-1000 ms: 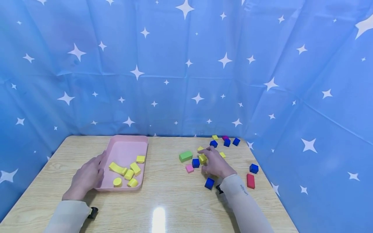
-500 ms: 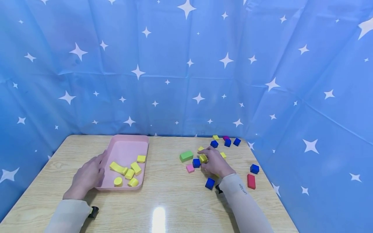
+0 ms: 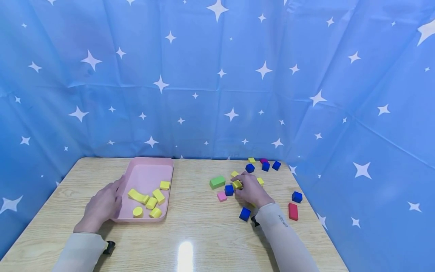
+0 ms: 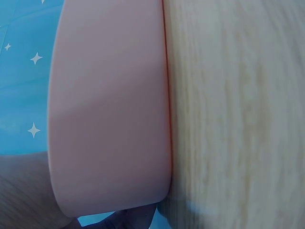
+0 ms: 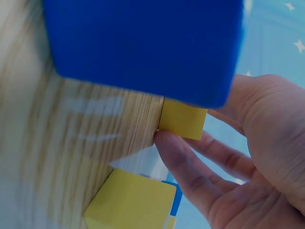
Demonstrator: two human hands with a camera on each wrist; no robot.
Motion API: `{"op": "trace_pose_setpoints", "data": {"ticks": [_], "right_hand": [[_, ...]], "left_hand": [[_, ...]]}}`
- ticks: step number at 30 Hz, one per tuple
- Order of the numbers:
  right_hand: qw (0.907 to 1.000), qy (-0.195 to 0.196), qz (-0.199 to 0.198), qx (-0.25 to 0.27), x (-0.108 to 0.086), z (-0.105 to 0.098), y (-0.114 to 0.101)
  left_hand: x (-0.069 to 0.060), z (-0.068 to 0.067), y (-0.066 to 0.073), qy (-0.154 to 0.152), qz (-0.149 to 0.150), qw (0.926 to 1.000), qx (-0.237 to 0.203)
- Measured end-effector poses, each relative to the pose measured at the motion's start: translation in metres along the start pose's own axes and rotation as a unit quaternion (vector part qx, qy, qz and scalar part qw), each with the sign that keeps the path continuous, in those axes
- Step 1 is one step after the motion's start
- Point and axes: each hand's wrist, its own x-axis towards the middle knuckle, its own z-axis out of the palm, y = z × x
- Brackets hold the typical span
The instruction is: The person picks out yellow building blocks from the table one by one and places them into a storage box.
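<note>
1. Yellow block (image 3: 236,184): located on the right half of the table (image 3: 200,234), at the fingertips of the right hand (image 3: 251,189), on the side of that hand facing the tray. It is well apart from the left hand (image 3: 103,204).
2. Right hand: partly closed, fingers bent, pinching the yellow block between thumb and fingers. The right wrist view shows a fingertip against the block's edge; part of the thumb is hidden by a foreground blue block (image 5: 143,43). Whether the held block is clear of the table cannot be told.
3. Left hand: at the left wall of the pink tray (image 3: 149,166), near its front corner. It grips that wall, thumb over the rim and fingers along the outer side; the fingertips are only partly visible.
4. Tray contents: several yellow pieces (image 3: 158,196), grouped toward the front and right side, apart from the left hand.
5. Around the right hand: a blue cube (image 3: 229,190) just beside the held block, a green block (image 3: 217,182) and a pink block (image 3: 222,196) farther to the left, and a front blue block (image 3: 245,214) near the wrist.
6. Right of the right forearm: a red block (image 3: 293,212), with a side blue block (image 3: 297,197) just behind it.
</note>
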Motion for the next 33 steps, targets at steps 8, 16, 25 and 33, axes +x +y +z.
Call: {"op": "trace_pose_setpoints", "data": {"ticks": [8, 16, 25, 33], "right_hand": [[1.0000, 0.004, 0.000, -0.005, 0.001, 0.000, 0.002], [0.9997, 0.017, -0.004, 0.015, 0.000, -0.001, 0.002], [0.9983, 0.042, -0.022, 0.033, -0.002, -0.004, -0.006], [0.9956, 0.067, -0.026, 0.060, -0.003, 0.001, -0.019]], "left_hand": [[0.000, 0.000, 0.000, 0.003, 0.003, 1.0000, -0.003], [-0.001, 0.001, -0.001, 0.007, 0.007, 0.9999, 0.001], [-0.001, 0.000, 0.000, 0.000, 0.002, 1.0000, 0.001], [-0.001, 0.000, 0.000, 0.001, 0.002, 1.0000, 0.001]]}}
